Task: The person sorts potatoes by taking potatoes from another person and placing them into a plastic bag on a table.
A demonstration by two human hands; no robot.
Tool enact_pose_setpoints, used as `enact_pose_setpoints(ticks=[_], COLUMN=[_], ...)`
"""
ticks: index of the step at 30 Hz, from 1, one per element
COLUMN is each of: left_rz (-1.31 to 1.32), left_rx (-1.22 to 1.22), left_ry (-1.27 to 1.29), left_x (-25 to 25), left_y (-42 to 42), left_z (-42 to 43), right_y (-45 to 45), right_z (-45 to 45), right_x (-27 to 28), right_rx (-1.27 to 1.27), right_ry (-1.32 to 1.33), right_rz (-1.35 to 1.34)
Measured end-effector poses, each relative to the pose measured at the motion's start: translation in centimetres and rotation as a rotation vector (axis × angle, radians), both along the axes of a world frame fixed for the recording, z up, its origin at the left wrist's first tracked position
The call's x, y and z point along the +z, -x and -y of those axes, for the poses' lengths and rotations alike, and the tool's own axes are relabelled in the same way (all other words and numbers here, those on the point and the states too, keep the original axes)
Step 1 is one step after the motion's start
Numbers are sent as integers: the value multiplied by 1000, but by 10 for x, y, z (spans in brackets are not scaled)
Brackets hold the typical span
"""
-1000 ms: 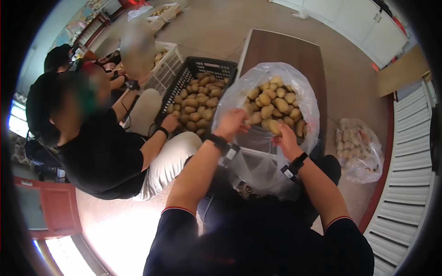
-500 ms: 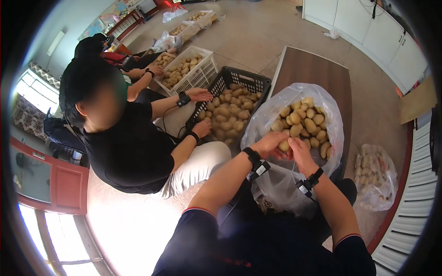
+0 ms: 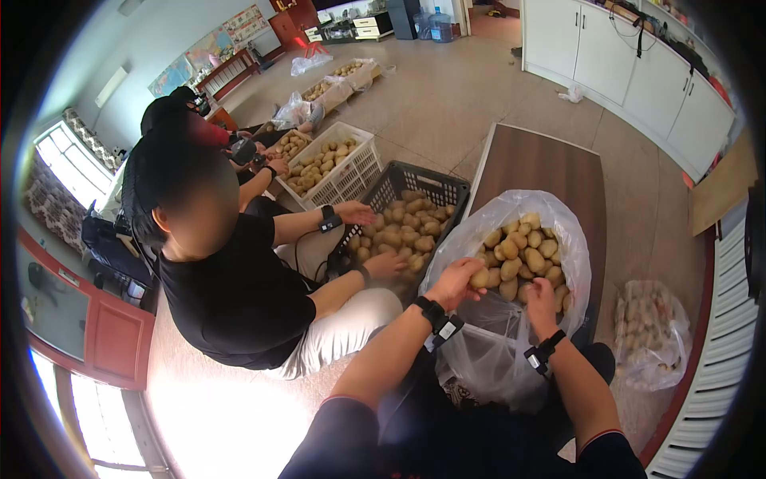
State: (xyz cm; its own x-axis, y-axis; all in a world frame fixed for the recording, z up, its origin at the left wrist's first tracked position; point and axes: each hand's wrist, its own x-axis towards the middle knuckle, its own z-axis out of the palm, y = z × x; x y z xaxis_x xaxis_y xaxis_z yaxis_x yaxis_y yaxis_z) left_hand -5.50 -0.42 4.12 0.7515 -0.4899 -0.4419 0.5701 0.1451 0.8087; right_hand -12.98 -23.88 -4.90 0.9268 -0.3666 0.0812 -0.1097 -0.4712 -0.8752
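In front of me a clear plastic bag (image 3: 576, 231) stands with its mouth spread wide, holding many potatoes (image 3: 511, 270). My left hand (image 3: 455, 285) is closed around a single potato (image 3: 479, 278) over the bag's left side. To the right, my right hand (image 3: 542, 310) hovers at the near edge of the pile with its fingers curled together; what they hold, if anything, is hidden. Black devices are strapped to both my wrists. The near part of the bag hangs in folds between my forearms.
A black crate (image 3: 455, 188) of potatoes stands left of a brown board (image 3: 542, 168). Beside it a co-worker (image 3: 231, 295) reaches into that crate. Beyond is a white crate (image 3: 355, 172) of potatoes. A filled plastic bag (image 3: 650, 335) lies on the floor at right.
My hands, together at one potato before, have moved apart: the left keeps a potato at the left, the right has shifted right and nearer me. The camera view has tilted up.
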Motion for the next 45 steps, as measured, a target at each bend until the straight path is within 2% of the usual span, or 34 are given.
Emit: enact_pose_setpoints(ticks=[1, 2, 4, 7, 9, 11, 12, 14, 18, 21, 22, 25, 30, 34, 35, 36, 37, 39, 40, 45], left_rz=[-11, -23, -24, -32, -31, 80, 154, 182, 106, 457, 269, -84, -127, -70, 14, 228, 663, 1026, 1074, 972], left_rx=[47, 94, 146, 263, 325, 428, 451, 459, 511, 403, 498, 661, 723, 756, 698, 579, 426, 393, 368, 346], left_ry=[42, 84, 101, 159, 200, 160, 61, 10, -1, -299, -133, 120, 34, 94, 57, -96, -501, -830, -889, -826], left_x=[-1, -2, -2, -2, -4, -12, -15, -31, -44, -52, -54, -59, -47, -66, -84, -113, -154, -211, -212, -204], left_y=[-2, -4, -9, -17, -23, -29, -32, -41, -51, -49, -53, -61, -56, -60, -67, -75, -86, -102, -101, -97], left_z=[-2, -5, -10, -18, -24, -32, -36, -50, -71, -81, -82, -87, -90, -99, -106, -118, -133, -155, -157, -153], right_y=[-1, -2, -1, -3, -5, -6, -7, -8, -11, -15, -16, -20, -23, -25, -26, -27, -28, -29, -28, -26], right_z=[10, 17, 33, 46, 52, 53, 53, 52, 55, 51, 50, 51, 64, 64, 64, 63, 62, 61, 61, 63], right_x=[-3, 3, 16, 13, 11, 17, 20, 26, 18, 26, 28, 34, 22, 24, 25, 28, 30, 33, 33, 43], right_rx=[-87, -90, -174, -232, -225, -221, -224, -205, -223, -217, -213, -202, -208, -174, -168, -174, -175, -187, -172, -116], right_ry=[128, 127, 288, 400, 351, 390, 388, 399, 426, 447, 443, 426, 397, 404, 406, 405, 400, 391, 394, 379], right_rz=[35, 41, -83, -115, -118, -182, -180, -295, -240, -330, -357, -439, -465, -515, -511, -508, -563, -616, -621, -654])
